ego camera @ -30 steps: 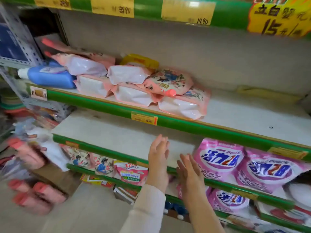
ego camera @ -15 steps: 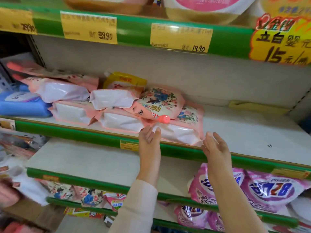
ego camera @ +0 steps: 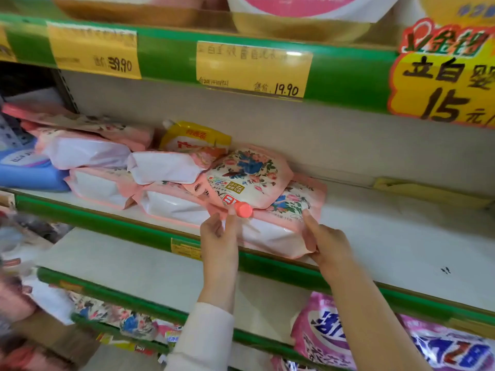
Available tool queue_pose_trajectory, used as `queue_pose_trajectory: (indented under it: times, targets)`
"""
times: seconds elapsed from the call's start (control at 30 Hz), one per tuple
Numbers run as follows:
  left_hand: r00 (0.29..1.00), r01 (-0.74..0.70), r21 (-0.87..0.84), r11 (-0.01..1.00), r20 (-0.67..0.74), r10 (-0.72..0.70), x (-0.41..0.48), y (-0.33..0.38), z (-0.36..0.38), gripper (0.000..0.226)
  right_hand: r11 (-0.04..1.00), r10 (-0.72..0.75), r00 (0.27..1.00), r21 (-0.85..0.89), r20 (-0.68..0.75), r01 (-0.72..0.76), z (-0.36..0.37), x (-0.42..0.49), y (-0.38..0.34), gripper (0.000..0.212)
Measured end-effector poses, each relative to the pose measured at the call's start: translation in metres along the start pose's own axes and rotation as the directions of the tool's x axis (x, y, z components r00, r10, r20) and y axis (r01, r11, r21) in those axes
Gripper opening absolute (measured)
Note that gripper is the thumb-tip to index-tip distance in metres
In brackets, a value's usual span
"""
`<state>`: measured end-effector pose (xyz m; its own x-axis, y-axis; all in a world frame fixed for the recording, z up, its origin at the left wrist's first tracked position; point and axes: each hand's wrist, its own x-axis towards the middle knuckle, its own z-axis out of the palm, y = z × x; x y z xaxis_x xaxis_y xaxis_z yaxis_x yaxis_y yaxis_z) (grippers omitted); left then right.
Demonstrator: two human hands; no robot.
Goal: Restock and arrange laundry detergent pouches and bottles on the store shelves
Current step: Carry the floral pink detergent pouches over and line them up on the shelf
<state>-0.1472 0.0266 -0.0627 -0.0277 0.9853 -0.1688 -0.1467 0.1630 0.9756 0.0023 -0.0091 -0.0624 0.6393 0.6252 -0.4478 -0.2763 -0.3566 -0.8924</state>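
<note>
The lower pouch [ego camera: 270, 234], pink with a white front face, lies flat at the front edge of the shelf [ego camera: 401, 236], and its right front corner reaches that edge. The right hand [ego camera: 325, 239] grips this corner, with the thumb on top and the fingers curled underneath. The left hand [ego camera: 219, 234] is set against the front face, just below the cap [ego camera: 243, 209] of the upper pouch [ego camera: 249, 175]. Its fingers lie nearly straight, and it cannot be determined whether they pinch the film. The upper pouch, printed with flowers, rests tilted on the lower pouch, with its cap pointing toward the front edge. More pink pouches [ego camera: 88, 151] are stacked toward the left end of the shelf, 1 of them touching the lower pouch, with a yellow pouch [ego camera: 195, 137] behind them and a blue bottle [ego camera: 29, 175] at the far left. Judged hazards: 1) If the lower pouch is drawn forward or lifted, the upper pouch loses its support and may slide over the front edge, cap first. 2) A grip on 1 corner of a soft, liquid-filled pouch is weak; the contents may shift, the body may sag, and the smooth film may slip from the right hand. 3) The adjacent stack may be dragged out of line. The upper pouch should be steadied before the lower pouch is moved.
</note>
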Motion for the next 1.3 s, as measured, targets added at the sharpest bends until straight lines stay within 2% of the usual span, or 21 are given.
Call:
queue_pose_trajectory:
  times: [0.07, 0.2, 0.3, 0.4, 0.53, 0.7, 0.9, 1.17, 1.3]
  targets:
    - [1.000, -0.008, -0.005, 1.000, -0.027, 0.007, 0.002, -0.002, 0.003, 0.048, 1.000, -0.008, 0.999, -0.001, -0.047, 0.008, 0.000, 0.008, -0.001, 0.033]
    - [0.999, -0.018, 0.004, 1.000, -0.047, 0.018, 0.000, -0.006, 0.003, 0.054, 1.000, 0.024, 0.994, -0.011, -0.105, -0.026, 0.000, 0.020, 0.000, 0.035]
    - [0.998, -0.007, 0.005, 1.000, -0.060, 0.008, -0.003, -0.008, 0.003, 0.051, 0.998, 0.047, 0.993, -0.042, -0.108, -0.051, -0.002, 0.028, 0.002, 0.035]
    - [0.999, -0.002, 0.037, 0.999, -0.035, 0.003, -0.003, -0.008, 0.003, 0.036, 0.997, 0.072, 0.990, -0.010, -0.122, -0.073, -0.004, 0.032, 0.003, 0.032]
    - [0.999, 0.026, 0.007, 1.000, -0.018, -0.026, -0.004, -0.006, 0.001, 0.045, 0.997, 0.051, 0.988, -0.044, -0.149, -0.058, -0.004, 0.030, 0.005, 0.030]
    - [0.999, 0.043, 0.000, 0.999, 0.006, -0.043, -0.005, -0.002, -0.001, 0.032, 0.996, 0.033, 0.987, -0.074, -0.156, -0.045, -0.003, 0.027, 0.004, 0.029]
    - [0.998, 0.046, 0.011, 0.999, 0.032, -0.047, -0.006, -0.001, -0.005, 0.033, 0.999, 0.036, 0.984, -0.022, -0.173, -0.040, -0.006, 0.028, 0.000, 0.025]
    - [0.998, 0.000, -0.013, 1.000, 0.056, 0.000, -0.022, -0.005, 0.006, 0.027, 0.999, 0.035, 0.983, 0.030, -0.183, -0.030, -0.033, 0.033, -0.008, 0.018]
    - [0.999, -0.037, -0.011, 0.999, -0.005, 0.037, -0.028, -0.013, 0.015, 0.026, 0.999, 0.034, 0.981, 0.007, -0.192, -0.033, -0.057, 0.037, -0.011, 0.015]
